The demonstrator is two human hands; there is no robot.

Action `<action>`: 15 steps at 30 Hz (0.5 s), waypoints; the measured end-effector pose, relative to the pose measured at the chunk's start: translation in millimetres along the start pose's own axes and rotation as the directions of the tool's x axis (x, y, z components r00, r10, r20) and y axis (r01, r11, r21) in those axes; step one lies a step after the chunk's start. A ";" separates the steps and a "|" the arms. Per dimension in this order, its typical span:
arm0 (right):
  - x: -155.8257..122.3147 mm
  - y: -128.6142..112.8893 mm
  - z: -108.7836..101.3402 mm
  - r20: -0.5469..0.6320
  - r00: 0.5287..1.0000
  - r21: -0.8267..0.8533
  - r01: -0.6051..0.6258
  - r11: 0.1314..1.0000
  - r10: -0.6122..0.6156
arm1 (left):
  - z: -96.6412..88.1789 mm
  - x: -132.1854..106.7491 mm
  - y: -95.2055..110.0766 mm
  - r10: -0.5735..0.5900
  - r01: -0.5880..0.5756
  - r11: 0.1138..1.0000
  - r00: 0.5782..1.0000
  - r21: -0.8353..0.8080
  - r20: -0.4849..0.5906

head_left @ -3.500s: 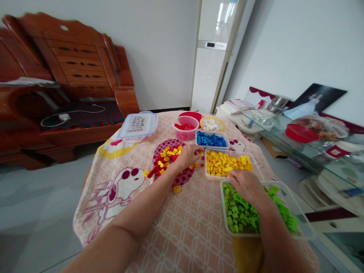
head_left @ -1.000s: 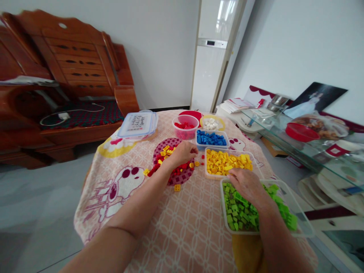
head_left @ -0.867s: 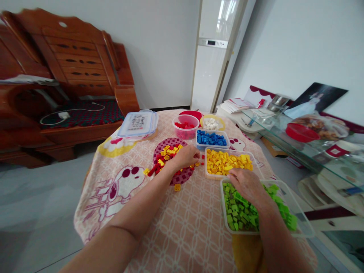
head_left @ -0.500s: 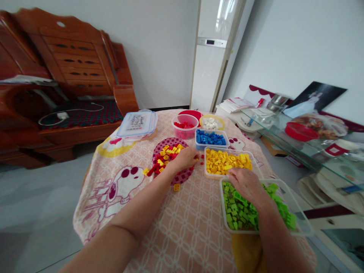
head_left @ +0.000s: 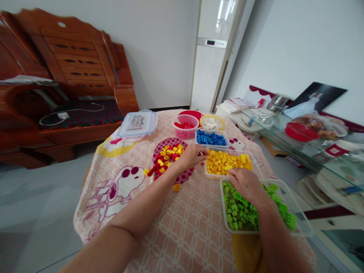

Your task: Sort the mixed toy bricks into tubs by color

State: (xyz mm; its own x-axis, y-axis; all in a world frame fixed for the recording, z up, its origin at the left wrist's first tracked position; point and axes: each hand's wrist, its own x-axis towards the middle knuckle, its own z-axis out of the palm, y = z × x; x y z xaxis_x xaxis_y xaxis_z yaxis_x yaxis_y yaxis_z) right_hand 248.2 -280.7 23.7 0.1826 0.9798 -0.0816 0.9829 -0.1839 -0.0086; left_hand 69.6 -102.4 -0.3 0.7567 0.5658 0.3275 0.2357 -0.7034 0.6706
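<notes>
My left hand (head_left: 193, 156) reaches over the right side of a mixed pile of red and yellow toy bricks (head_left: 167, 153) on a dark pink patterned patch. Its fingers are closed at the left rim of a clear container of yellow bricks (head_left: 227, 161); what they hold is too small to make out. My right hand (head_left: 245, 182) is closed at that container's near rim and appears to grip it. Beneath the right wrist is a larger clear container of green bricks (head_left: 239, 208), partly hidden by the forearm. A single yellow brick (head_left: 177, 187) lies near the pile.
Behind stand a tub of blue bricks (head_left: 211, 138), a round tub of red bricks (head_left: 185, 127) and a dish of white bricks (head_left: 210, 124). Stacked lids (head_left: 138, 124) lie at the back left. A glass shelf (head_left: 273, 129) with household items stands close on the right.
My left hand has moved right, from the edge of the brick pile to the left rim of the yellow-brick container. My right hand has stayed in place.
</notes>
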 end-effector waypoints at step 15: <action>-0.3 -0.7 -0.2 0.007 1.000 -0.005 0.000 1.000 0.000 | -41.1 -4.3 -16.0 -0.107 0.045 0.963 0.969 0.266 0.223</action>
State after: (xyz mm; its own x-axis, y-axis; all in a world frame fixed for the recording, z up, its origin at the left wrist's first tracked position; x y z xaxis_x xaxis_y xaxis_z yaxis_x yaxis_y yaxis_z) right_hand 247.5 -280.9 24.0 0.1824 0.9792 -0.0890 0.9830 -0.1835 -0.0039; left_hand 37.5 -75.8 14.9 0.8439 0.5277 0.0970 0.4234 -0.7659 0.4838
